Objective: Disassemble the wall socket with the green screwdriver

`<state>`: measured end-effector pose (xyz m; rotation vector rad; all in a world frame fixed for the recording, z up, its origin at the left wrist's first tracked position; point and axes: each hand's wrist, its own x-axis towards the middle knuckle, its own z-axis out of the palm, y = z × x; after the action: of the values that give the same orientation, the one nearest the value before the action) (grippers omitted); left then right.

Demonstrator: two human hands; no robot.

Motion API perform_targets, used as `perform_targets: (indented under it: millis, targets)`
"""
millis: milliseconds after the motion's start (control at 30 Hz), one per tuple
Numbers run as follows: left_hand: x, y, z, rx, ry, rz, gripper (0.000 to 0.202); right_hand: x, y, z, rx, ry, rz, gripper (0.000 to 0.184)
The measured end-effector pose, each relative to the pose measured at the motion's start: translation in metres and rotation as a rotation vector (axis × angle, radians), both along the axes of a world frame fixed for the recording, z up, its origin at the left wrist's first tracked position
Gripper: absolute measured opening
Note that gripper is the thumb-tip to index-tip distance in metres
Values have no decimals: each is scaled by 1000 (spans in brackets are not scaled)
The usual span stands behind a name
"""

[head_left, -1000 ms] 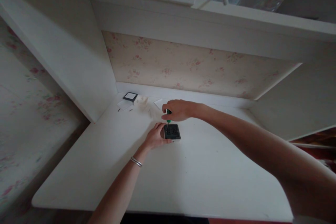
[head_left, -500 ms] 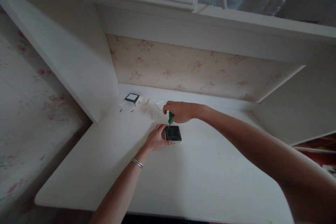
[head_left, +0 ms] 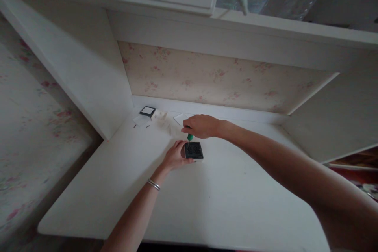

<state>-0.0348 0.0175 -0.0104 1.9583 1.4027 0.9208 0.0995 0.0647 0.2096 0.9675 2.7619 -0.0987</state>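
My left hand (head_left: 175, 156) grips a square black wall socket (head_left: 194, 150) from its left side, fingers along the back edge and thumb at the front. The socket lies face up on a pale base that shows under its front edge. Over its left part, my right hand (head_left: 201, 126) is closed around a screwdriver with a green handle (head_left: 189, 137). The screwdriver points down, its thin shaft reaching the socket's left side. Whether the tip sits in a screw is too small to tell.
Everything rests on a white desk (head_left: 236, 197). At the back left are a dark-framed square plate (head_left: 147, 111), a clear plastic bag (head_left: 141, 120), and two small dark screws. A white square piece (head_left: 179, 119) lies behind my right hand. Above, a shelf (head_left: 283, 24) holds plastic bottles.
My right hand has shifted its grip and turned around the top of the screwdriver, hiding more of the handle. The left hand and socket stay in place; the view has moved slightly.
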Motion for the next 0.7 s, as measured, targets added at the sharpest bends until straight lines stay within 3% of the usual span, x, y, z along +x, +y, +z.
perform_targets:
  millis: [67, 200, 300, 400, 500, 700]
  targets:
    - [0, -1, 1, -8, -1, -4, 81, 1, 1, -1, -4, 14, 47, 24]
    - [0, -2, 4, -17, 6, -4, 83, 4, 2, 0, -37, 7, 11, 40]
    - [1, -3, 4, -19, 14, 11, 82, 3, 3, 1, -12, 2, -37, 33]
    - [1, -4, 4, -22, 10, 11, 82, 3, 3, 1, -35, 20, 31, 27]
    - [1, -3, 2, -19, 2, 11, 81, 2, 2, 0, -35, 13, 22, 37]
    - [0, -1, 1, -11, -2, -9, 82, 5, -3, 4, -14, 21, 69, 22]
